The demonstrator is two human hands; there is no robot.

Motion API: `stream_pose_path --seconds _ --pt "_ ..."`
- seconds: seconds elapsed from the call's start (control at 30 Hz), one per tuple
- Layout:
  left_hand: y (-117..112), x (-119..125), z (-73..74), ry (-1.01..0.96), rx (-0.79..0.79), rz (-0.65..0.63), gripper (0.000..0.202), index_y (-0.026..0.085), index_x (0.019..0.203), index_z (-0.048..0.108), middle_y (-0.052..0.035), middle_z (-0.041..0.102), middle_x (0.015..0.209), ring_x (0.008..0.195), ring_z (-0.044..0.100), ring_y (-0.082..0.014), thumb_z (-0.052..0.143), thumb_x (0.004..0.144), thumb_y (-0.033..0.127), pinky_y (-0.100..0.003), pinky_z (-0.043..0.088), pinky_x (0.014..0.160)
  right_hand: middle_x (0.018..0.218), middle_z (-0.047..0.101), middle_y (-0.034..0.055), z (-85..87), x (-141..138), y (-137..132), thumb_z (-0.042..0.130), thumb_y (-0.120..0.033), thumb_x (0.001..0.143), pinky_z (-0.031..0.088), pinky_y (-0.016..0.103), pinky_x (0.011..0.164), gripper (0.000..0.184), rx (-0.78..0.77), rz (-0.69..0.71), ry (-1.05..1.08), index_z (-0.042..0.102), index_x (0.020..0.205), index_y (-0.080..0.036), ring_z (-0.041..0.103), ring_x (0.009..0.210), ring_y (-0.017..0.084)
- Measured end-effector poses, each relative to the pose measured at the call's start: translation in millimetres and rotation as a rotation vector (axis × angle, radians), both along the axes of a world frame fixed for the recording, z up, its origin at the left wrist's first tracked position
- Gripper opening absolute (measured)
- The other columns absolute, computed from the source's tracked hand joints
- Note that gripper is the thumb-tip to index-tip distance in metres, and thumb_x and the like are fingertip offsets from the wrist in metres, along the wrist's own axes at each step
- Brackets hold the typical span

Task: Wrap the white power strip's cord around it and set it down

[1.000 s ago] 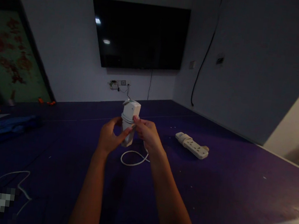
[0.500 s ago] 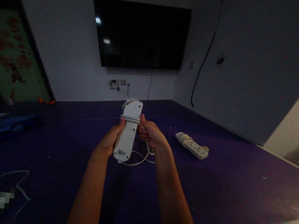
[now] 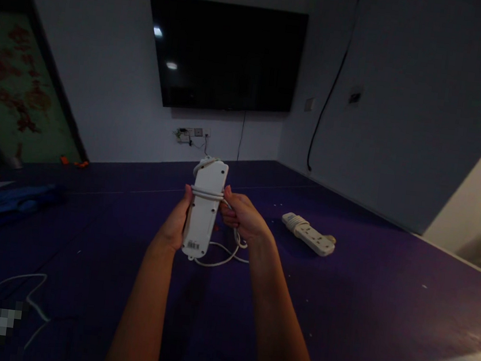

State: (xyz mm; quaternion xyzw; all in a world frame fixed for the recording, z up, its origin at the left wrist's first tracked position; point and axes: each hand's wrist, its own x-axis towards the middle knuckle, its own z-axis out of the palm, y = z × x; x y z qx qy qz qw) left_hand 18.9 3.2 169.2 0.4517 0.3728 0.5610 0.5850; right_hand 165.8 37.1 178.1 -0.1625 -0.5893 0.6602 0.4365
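Note:
A white power strip (image 3: 202, 219) is held up in front of me, its back with screws and a barcode label facing me. My left hand (image 3: 173, 225) is closed around its left edge, thumb on the side. At the right edge my right hand (image 3: 243, 215) pinches the white cord (image 3: 208, 193), which wraps around the strip's upper part. Loose cord hangs in loops below my right hand. On the purple surface to the right lies a second power strip (image 3: 310, 236), sockets up, with its cord wound around one end.
The purple platform (image 3: 361, 298) spreads beneath everything, with a pale front edge at the lower right. Blue cloth (image 3: 16, 201) lies at the left. A thin white cable (image 3: 31, 296) curves at the lower left. A television (image 3: 232, 58) hangs on the far wall above sockets (image 3: 194, 133).
The power strip has shifted slightly left and turned a little more upright. My left thumb has moved from the strip's face out to its left edge. My right hand stays nearly in place.

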Motion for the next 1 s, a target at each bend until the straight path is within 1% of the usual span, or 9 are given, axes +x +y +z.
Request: stream_pose_path --seconds 0.17,0.33,0.47,0.53,0.6,0.7,0.83,0.93,1.0 --pt "-3.3 2.7 3.4 0.039 0.015 0.017 0.077 0.016 0.095 0.068 -0.0102 0.068 0.068 0.073 0.067 -0.0261 0.036 0.07 0.081 -0.031 0.052 0.053 0.041 0.029 -0.011 0.5 -1.7 -1.1 0.063 -0.063 0.069 0.01 0.017 0.032 0.052 0.008 -0.004 -0.001 0.039 0.056 -0.019 0.015 0.034 0.002" --pt "-6.1 3.4 6.1 0.033 0.081 0.032 0.076 0.017 0.098 0.068 -0.01 0.069 0.069 0.073 0.066 -0.0259 0.036 0.07 0.08 -0.032 0.051 0.053 0.041 0.032 -0.0102 1.2 -7.3 -5.3 0.06 -0.065 0.07 0.012 0.018 0.032 0.053 0.041 -0.027 -0.018 0.04 0.056 -0.019 0.017 0.033 0.002" --pt "-5.9 -0.3 5.1 0.025 0.081 0.046 0.075 0.016 0.09 0.069 -0.0093 0.066 0.062 0.062 0.065 -0.023 0.036 0.071 0.08 -0.029 0.048 0.046 0.042 0.038 -0.0078 1.1 -11.7 -7.1 0.056 -0.069 0.07 0.013 0.019 0.032 0.055 0.059 -0.085 -0.049 0.044 0.056 -0.018 0.021 0.033 0.002" --pt "-5.9 -4.2 4.7 0.024 0.088 0.064 0.072 0.015 0.085 0.069 -0.0081 0.065 0.059 0.054 0.062 -0.0206 0.038 0.071 0.079 -0.028 0.046 0.042 0.041 0.039 -0.0063 2.0 -10.5 -7.1 0.055 -0.071 0.069 0.014 0.019 0.032 0.057 0.065 -0.14 -0.098 0.045 0.054 -0.017 0.024 0.033 0.003" --pt "-5.7 -9.1 4.8 0.011 0.111 0.1 0.069 0.015 0.084 0.068 -0.007 0.064 0.057 0.051 0.061 -0.0193 0.039 0.072 0.077 -0.027 0.045 0.041 0.041 0.042 -0.0043 3.5 -6.5 -6.7 0.053 -0.071 0.071 0.016 0.02 0.033 0.058 0.08 -0.209 -0.156 0.048 0.053 -0.016 0.028 0.034 0.004" --pt "-5.2 -16.3 5.6 -0.002 0.12 0.143 0.073 0.014 0.088 0.068 -0.0071 0.063 0.054 0.054 0.063 -0.0206 0.036 0.074 0.078 -0.027 0.045 0.041 0.044 0.047 -0.0025 5.7 1.2 -6.3 0.052 -0.065 0.076 0.019 0.02 0.036 0.054 0.135 -0.273 -0.215 0.054 0.055 -0.015 0.033 0.037 0.004" --pt "-4.8 -19.8 6.8 0.011 0.125 0.165 0.077 0.014 0.087 0.068 -0.0077 0.063 0.054 0.057 0.064 -0.0225 0.032 0.072 0.08 -0.028 0.047 0.041 0.046 0.044 -0.0048 7.1 2.8 -8.7 0.057 -0.049 0.077 0.02 0.019 0.04 0.041 0.216 -0.334 -0.143 0.057 0.055 -0.014 0.029 0.04 0.004" --pt "-3.7 -18.0 5.9 0.009 0.195 0.231 0.075 0.015 0.086 0.067 -0.0068 0.064 0.056 0.059 0.066 -0.0226 0.036 0.069 0.081 -0.028 0.048 0.043 0.052 0.048 -0.0048 9.6 -1.3 -15.2 0.06 -0.041 0.076 0.021 0.019 0.042 0.029 0.219 -0.324 -0.063 0.063 0.067 -0.014 0.031 0.042 0.004" --pt "-1.1 -16.3 4.1 0.012 0.236 0.281 0.075 0.016 0.086 0.066 -0.0064 0.064 0.057 0.06 0.066 -0.0226 0.038 0.066 0.083 -0.028 0.049 0.044 0.054 0.05 -0.0041 12.4 -3.7 -21.0 0.061 -0.038 0.075 0.025 0.019 0.044 0.025 0.247 -0.315 -0.047 0.065 0.071 -0.014 0.035 0.045 0.005"
